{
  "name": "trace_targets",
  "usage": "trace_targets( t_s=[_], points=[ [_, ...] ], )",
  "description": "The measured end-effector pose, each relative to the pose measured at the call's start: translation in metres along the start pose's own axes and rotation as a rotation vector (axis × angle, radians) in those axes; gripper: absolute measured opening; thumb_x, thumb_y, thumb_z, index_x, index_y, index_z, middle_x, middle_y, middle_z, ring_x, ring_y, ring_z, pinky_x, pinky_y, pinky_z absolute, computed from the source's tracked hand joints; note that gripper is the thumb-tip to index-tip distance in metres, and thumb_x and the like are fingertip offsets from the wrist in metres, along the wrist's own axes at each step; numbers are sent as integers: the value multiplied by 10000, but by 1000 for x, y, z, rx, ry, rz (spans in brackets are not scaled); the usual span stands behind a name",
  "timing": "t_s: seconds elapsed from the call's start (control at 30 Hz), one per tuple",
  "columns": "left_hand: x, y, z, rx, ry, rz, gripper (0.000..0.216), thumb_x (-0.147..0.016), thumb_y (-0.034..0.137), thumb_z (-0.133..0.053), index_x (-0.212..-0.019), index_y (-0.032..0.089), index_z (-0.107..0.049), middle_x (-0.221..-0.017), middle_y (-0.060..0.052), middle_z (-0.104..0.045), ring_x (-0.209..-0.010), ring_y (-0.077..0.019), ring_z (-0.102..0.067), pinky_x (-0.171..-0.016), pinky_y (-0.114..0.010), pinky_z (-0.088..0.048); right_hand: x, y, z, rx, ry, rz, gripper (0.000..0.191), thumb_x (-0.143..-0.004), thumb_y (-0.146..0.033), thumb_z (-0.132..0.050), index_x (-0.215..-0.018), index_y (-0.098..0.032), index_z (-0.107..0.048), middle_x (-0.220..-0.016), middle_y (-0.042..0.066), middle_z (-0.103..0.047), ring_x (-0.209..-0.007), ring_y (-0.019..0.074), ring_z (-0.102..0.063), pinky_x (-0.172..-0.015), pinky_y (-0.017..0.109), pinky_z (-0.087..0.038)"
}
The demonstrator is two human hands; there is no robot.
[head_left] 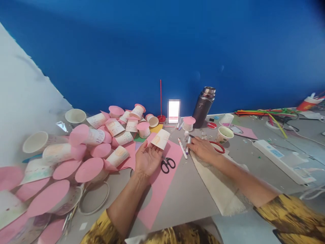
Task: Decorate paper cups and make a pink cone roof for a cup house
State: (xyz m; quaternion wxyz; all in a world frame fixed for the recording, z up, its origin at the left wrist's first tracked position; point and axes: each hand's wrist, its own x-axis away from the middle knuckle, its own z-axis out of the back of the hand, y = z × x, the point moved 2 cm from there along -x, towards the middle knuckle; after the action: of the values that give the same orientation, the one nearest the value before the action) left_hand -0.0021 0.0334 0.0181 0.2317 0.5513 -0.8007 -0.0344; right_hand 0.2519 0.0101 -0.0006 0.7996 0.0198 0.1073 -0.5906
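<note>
A white paper cup (pixel 161 139) with a faint orange drawing is tilted in my left hand (pixel 149 156), its side resting against the thumb and fingers above the upturned palm. My right hand (pixel 201 148) reaches palm down to the table, its fingertips closed at a white marker pen (pixel 188 145) with a purple end. Beside it lies another marker with an orange tip (pixel 182 148). A small dark item (pixel 191 136) shows just past the right fingertips. Black-handled scissors (pixel 168 165) lie on a pink paper sheet (pixel 162 189) below the cup.
Many decorated cups with pink paper discs (pixel 87 169) crowd the left. A dark steel flask (pixel 203 107) stands near the blue wall. To the right are a patterned cup (pixel 224 134), red tape roll (pixel 218 147), beige cloth (pixel 215 181), power strip (pixel 281 162) and colourful pipe cleaners (pixel 256 113).
</note>
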Motion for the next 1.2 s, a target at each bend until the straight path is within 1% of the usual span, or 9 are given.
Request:
trace_targets(
  t_s=[0.27,0.37,0.47,0.5,0.57,0.63,0.7,0.83,1.2],
  points=[
    [-2,3,3,3,31,-8,350,-1027,266,-471,-1279,85,-631,-1134,-168,-784,-970,-236,-770,-826,-344,-616,-12,12,4,85,-57,203,227,-880,-22,-549,-876,-177,-714,-997,144,-721,-937,283,-660,-680,326,-451],
    [-3,4,4,14,7,-12,381,-1020,261,-477,-1329,84,-614,-1146,-173,-784,-972,-240,-769,-836,-353,-614,-8,15,11,58,-2,263,169,-890,-79,-574,-934,-196,-687,-1084,119,-739,-958,252,-683,-721,321,-502],
    [-2,2,3,51,-23,1,413,-1001,252,-505,-1368,83,-592,-1198,-185,-770,-1047,-250,-759,-904,-366,-609,-3,4,23,-36,182,179,170,-959,-158,-500,-1044,-195,-643,-1014,106,-756,-865,223,-712,-732,334,-550],
    [-2,1,3,62,-37,6,422,-994,248,-512,-1375,83,-588,-1224,-190,-761,-1082,-254,-752,-937,-373,-602,-1,-2,30,-246,370,33,129,-967,-209,-532,-1039,-199,-639,-953,85,-764,-796,210,-720,-703,323,-562],
    [-1,-2,2,70,-59,9,430,-984,237,-515,-1382,92,-588,-1271,-193,-743,-1137,-256,-738,-993,-384,-584,-1,-23,37,-683,579,-158,156,-970,-317,-598,-1076,-208,-631,-846,43,-765,-707,196,-729,-650,309,-581],
    [0,-5,1,68,-59,5,430,-975,228,-514,-1378,100,-594,-1290,-194,-735,-1166,-256,-729,-1028,-390,-569,-4,-50,38,-955,567,-185,166,-937,-364,-653,-993,-209,-635,-724,11,-739,-601,175,-702,-613,299,-583],
    [2,-7,0,68,-47,5,425,-968,226,-512,-1358,87,-605,-1285,-201,-735,-1185,-261,-723,-1049,-389,-558,-8,-71,36,-1035,568,-188,166,-923,-376,-671,-902,-222,-612,-600,-32,-673,-517,149,-647,-534,259,-537],
    [6,-10,-3,95,-22,39,386,-959,215,-494,-1289,72,-634,-1256,-203,-744,-1188,-260,-723,-1064,-372,-548,-6,-88,28,-864,628,-134,171,-944,-373,-661,-875,-218,-653,-588,-35,-647,-492,122,-588,-485,231,-468],
    [12,-16,-5,91,-22,68,251,-944,186,-521,-1091,96,-704,-1122,-176,-777,-1107,-252,-742,-1048,-352,-544,-2,-99,23,-596,652,58,109,-995,-279,-600,-988,-216,-689,-808,27,-777,-645,157,-729,-620,270,-555]
  ],
)
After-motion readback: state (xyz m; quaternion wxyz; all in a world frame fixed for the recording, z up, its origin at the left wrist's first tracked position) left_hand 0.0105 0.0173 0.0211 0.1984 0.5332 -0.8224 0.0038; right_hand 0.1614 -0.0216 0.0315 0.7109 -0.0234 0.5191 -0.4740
